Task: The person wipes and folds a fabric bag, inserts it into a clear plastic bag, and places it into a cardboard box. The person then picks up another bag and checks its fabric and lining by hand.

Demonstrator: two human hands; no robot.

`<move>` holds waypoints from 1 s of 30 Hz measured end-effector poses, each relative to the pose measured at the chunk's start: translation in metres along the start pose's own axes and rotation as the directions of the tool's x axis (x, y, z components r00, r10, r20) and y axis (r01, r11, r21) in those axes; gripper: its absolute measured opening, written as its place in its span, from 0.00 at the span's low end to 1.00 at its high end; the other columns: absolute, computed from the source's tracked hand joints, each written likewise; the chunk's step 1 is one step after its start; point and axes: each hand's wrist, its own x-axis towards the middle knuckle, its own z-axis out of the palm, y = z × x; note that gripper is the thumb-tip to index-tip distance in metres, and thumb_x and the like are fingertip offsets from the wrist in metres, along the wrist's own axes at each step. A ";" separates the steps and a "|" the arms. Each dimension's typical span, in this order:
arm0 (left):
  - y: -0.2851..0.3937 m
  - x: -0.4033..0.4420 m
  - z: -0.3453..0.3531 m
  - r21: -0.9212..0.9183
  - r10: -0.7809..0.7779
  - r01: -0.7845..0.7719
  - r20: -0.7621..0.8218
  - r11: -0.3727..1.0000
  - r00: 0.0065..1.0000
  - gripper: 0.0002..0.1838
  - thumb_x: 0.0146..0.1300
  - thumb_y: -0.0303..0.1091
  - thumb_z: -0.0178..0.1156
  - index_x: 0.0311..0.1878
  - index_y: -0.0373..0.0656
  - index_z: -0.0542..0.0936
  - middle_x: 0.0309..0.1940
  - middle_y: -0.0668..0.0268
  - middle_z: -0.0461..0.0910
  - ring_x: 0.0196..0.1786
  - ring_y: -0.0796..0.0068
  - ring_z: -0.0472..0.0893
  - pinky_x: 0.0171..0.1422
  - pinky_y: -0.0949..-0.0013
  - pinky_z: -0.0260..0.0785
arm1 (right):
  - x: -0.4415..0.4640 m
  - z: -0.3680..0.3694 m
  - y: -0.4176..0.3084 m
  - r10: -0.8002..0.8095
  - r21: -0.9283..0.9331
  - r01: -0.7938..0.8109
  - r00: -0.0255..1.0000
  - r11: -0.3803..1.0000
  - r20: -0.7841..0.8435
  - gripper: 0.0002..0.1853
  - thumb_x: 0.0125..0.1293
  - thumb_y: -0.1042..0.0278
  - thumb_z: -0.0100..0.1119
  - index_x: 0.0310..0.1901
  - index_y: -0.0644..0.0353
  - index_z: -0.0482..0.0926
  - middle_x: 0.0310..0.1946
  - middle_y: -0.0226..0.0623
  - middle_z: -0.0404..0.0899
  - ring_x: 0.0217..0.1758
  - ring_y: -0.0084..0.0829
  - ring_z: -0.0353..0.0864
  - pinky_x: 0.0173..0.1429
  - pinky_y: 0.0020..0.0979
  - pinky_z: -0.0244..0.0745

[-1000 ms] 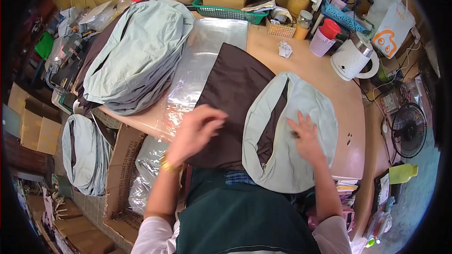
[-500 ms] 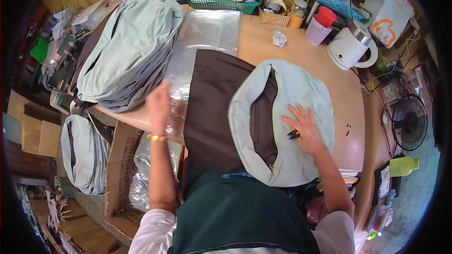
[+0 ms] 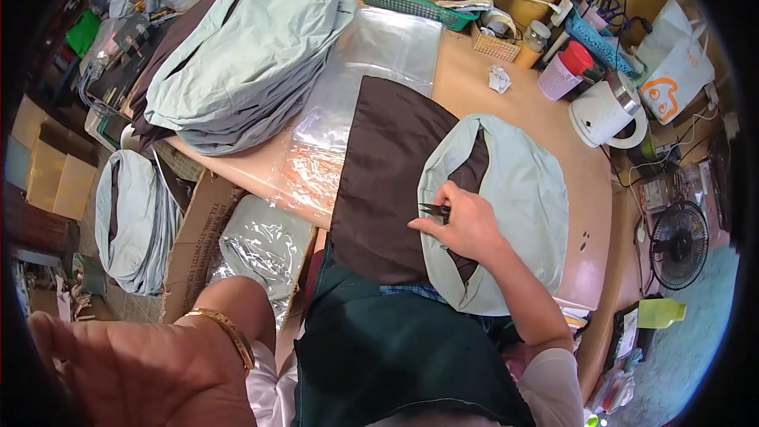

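Observation:
A dark brown fabric piece (image 3: 387,182) lies flat on the table, joined or next to a pale green fabric piece (image 3: 526,213) with a long opening that shows brown lining. Over that opening is my right hand (image 3: 466,225), its fingers closed around small dark snips (image 3: 435,209) whose tips point left. My left hand (image 3: 142,372) is large and close to the camera at the lower left, palm showing, touching none of the fabric; its fingertips are partly lost at the dark image edge.
A stack of pale green and brown pieces (image 3: 253,55) stands at the back left beside clear plastic sheets (image 3: 395,47). An open carton (image 3: 202,229) holds plastic-wrapped items. A white kettle (image 3: 605,115), a fan (image 3: 678,245) and baskets line the right and back.
My left hand has come off the table area to the lower left, near the camera. My right hand has moved left over the opening, with the snips now pointing left. The view has shifted.

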 end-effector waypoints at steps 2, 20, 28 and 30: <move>0.003 0.000 -0.003 -0.007 0.018 -0.018 -0.004 1.000 1.000 0.19 0.62 0.45 0.55 0.46 0.39 0.79 0.45 0.58 0.77 0.53 0.58 0.72 0.65 0.54 0.61 | 0.005 0.018 0.011 -0.039 -0.144 0.025 0.995 0.989 -0.093 0.20 0.55 0.56 0.72 0.33 0.63 0.74 0.26 0.43 0.79 0.31 0.46 0.82 0.35 0.40 0.74; -0.038 -0.182 0.191 0.223 -0.488 0.536 0.762 0.814 0.426 0.40 0.59 0.52 0.65 0.71 0.48 0.65 0.75 0.54 0.55 0.75 0.44 0.56 0.73 0.37 0.50 | -0.101 -0.051 0.101 0.238 -0.038 -0.408 0.601 0.912 -0.763 0.08 0.65 0.71 0.60 0.43 0.62 0.75 0.30 0.33 0.78 0.31 0.24 0.74 0.37 0.28 0.70; -0.008 -0.212 0.193 0.364 -0.475 0.376 0.839 0.852 0.264 0.38 0.63 0.62 0.55 0.69 0.45 0.68 0.71 0.54 0.62 0.76 0.49 0.56 0.75 0.33 0.40 | 0.014 -0.008 0.030 0.136 0.506 -0.007 0.966 0.863 -0.219 0.09 0.73 0.71 0.47 0.45 0.65 0.77 0.29 0.31 0.76 0.29 0.21 0.74 0.36 0.25 0.72; -0.010 -0.207 0.164 0.429 -0.534 0.382 0.814 0.819 0.230 0.35 0.63 0.59 0.56 0.66 0.45 0.71 0.69 0.53 0.65 0.75 0.49 0.58 0.75 0.34 0.42 | 0.037 0.006 0.111 0.301 0.502 -0.090 0.884 0.860 -0.357 0.10 0.74 0.68 0.47 0.43 0.63 0.78 0.26 0.30 0.76 0.25 0.22 0.74 0.32 0.26 0.72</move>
